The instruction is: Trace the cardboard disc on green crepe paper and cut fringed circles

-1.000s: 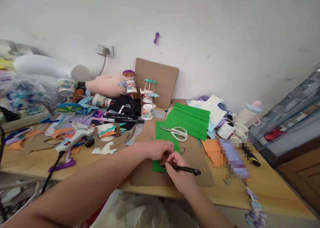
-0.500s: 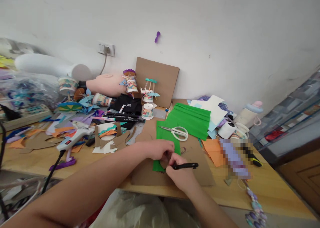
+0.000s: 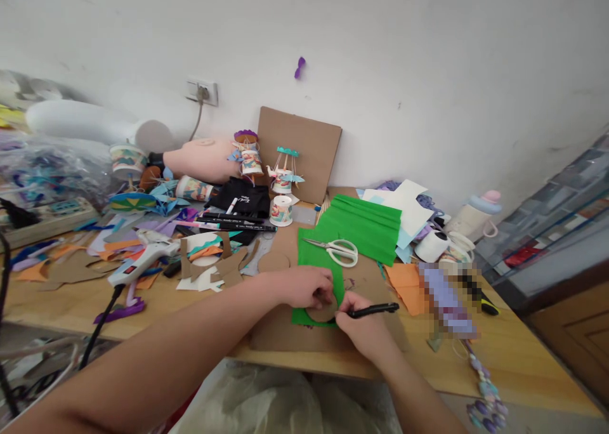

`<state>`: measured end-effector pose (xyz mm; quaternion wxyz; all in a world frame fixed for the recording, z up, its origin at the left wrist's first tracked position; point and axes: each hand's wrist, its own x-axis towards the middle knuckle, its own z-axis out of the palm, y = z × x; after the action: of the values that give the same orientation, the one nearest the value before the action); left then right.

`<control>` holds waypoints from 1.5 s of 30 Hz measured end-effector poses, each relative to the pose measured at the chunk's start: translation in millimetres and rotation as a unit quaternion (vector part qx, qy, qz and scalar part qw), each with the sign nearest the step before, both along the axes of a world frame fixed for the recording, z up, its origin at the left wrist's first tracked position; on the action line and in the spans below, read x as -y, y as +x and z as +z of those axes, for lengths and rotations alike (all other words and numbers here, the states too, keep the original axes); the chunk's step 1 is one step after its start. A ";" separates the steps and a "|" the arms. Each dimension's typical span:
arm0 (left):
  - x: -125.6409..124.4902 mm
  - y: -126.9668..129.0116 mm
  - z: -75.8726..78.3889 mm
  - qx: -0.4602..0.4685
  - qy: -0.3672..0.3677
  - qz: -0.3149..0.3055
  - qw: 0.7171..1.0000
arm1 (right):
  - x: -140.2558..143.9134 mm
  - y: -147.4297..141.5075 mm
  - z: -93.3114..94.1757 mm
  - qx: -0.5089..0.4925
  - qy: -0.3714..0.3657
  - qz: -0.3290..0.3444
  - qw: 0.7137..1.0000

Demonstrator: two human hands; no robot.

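My left hand (image 3: 307, 286) bends its fingers down onto a round cardboard disc (image 3: 322, 311), pinning it against a strip of green crepe paper (image 3: 301, 316). My right hand (image 3: 360, 320) is closed round a black pen (image 3: 375, 309), at the disc's right edge. The pen's tip is hard to make out behind the fingers. Under the green strip is a flat cardboard sheet (image 3: 276, 335). White-handled scissors (image 3: 343, 253) rest on the strip's far end, just beyond my left hand.
Folded green paper (image 3: 361, 228) lies behind the scissors. Another cardboard disc (image 3: 273, 263) sits left of the strip. A glue gun (image 3: 140, 263) with a cord, cardboard scraps (image 3: 233, 266) and a paper cup (image 3: 281, 211) are further left. Orange paper (image 3: 404, 288) is at right.
My right hand has moved right with the pen, round to the disc's right edge, so more of the disc shows. My left hand stays almost in place on it.
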<state>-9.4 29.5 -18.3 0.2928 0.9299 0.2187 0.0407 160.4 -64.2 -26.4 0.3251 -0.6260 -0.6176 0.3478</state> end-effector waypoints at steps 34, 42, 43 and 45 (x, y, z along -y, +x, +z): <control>18.1 4.3 -5.9 0.008 0.049 0.075 0.996 | 16.7 4.9 -21.3 0.091 0.087 -0.019 0.992; 18.9 3.8 -3.2 0.012 0.048 0.070 0.996 | 21.8 -7.1 -14.1 0.047 0.049 0.004 0.998; 19.0 3.7 -3.2 0.013 0.047 0.070 0.996 | 19.9 -6.2 -12.9 0.030 0.029 0.004 0.999; 19.2 3.7 -2.9 0.013 0.047 0.072 0.996 | 16.7 -4.7 -11.7 0.007 0.003 0.021 1.000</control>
<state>-5.7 10.3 -21.2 0.2482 0.9238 0.2791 0.0838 155.7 -80.8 -38.1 0.3158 -0.6144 -0.6335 0.3484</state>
